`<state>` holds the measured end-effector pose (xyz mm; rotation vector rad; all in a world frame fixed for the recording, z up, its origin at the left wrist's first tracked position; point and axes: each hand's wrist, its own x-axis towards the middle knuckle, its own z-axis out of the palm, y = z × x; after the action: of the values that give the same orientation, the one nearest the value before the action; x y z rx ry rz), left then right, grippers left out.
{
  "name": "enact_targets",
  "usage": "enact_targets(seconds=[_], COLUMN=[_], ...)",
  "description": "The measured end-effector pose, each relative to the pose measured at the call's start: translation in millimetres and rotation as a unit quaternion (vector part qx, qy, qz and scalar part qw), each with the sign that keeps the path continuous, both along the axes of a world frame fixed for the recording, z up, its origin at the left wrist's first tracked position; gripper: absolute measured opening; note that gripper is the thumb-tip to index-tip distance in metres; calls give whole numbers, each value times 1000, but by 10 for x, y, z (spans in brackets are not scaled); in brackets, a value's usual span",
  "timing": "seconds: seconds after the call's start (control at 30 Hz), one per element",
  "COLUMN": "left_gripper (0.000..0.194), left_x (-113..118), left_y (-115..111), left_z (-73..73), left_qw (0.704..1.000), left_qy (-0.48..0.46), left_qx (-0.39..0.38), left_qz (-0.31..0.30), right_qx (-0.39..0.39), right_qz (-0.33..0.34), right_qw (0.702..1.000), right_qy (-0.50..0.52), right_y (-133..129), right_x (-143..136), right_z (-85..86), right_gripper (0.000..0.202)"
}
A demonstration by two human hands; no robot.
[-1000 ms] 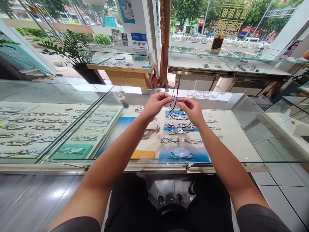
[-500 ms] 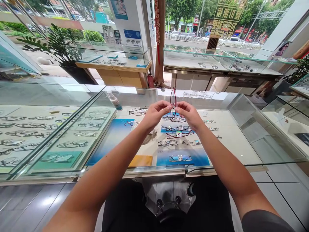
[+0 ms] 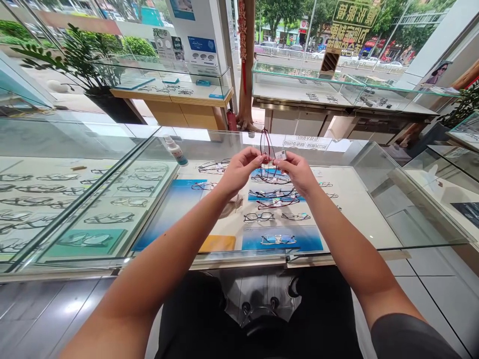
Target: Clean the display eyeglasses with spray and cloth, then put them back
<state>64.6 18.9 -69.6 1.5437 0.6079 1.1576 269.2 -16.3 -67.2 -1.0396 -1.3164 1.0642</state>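
Observation:
A pair of dark red eyeglasses (image 3: 267, 142) is held up on end over the glass counter, one lens above the other. My left hand (image 3: 238, 172) pinches it near the middle from the left, thumb and fingers closed. From the right, my right hand (image 3: 299, 172) has its thumb and fingers closed at the frame, with a small white tag (image 3: 280, 156) showing at the fingertips. Exactly which part each hand grips is hidden. Below lie several other glasses, among them a red-framed pair (image 3: 279, 203) and a dark-rimmed pair (image 3: 259, 217).
A spray bottle (image 3: 175, 150) stands at the back left of the case. Blue mats (image 3: 168, 209) and a yellow-orange cloth (image 3: 217, 243) lie in it. Glass panes (image 3: 404, 204) edge the case. More glasses fill the case on the left (image 3: 22, 271). A stool (image 3: 264, 324) is between my legs.
The eyeglasses have turned, so the upper lens shows wider. A white tag is now visible at my right fingertips. The whole view has shifted slightly.

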Motion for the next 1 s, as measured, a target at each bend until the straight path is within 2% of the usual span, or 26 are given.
enact_targets(seconds=[0.1, 0.2, 0.43, 0.57, 0.83, 0.9, 1.0], left_gripper=[39, 36, 35, 42, 43, 40, 38], left_x=[-27, -85, -224, -246, -231, -210, -173], left_y=[33, 106, 283, 300, 261, 236, 188], left_z=[-6, 0, 12, 1, 5, 15, 33], left_qw=[1000, 1000, 997, 996, 997, 998, 997], left_qy=[7, 16, 64, 82, 77, 68, 64], left_qx=[-4, 4, 39, 30, -7, -5, -2], left_qz=[6, 17, 12, -4, -6, 10, 36], right_qx=[16, 58, 176, 216, 244, 257, 323], right_qz=[-27, -90, -228, -254, -274, -308, -348], right_qw=[999, 994, 949, 928, 912, 896, 848], right_qy=[-10, -33, -129, -166, -183, -190, -234], right_y=[40, 77, 81, 85, 100, 51, -44], right_x=[41, 100, 231, 269, 268, 226, 130], right_z=[-3, 3, 44, 32, -8, -4, -3], right_gripper=[26, 19, 17, 16, 16, 17, 23])
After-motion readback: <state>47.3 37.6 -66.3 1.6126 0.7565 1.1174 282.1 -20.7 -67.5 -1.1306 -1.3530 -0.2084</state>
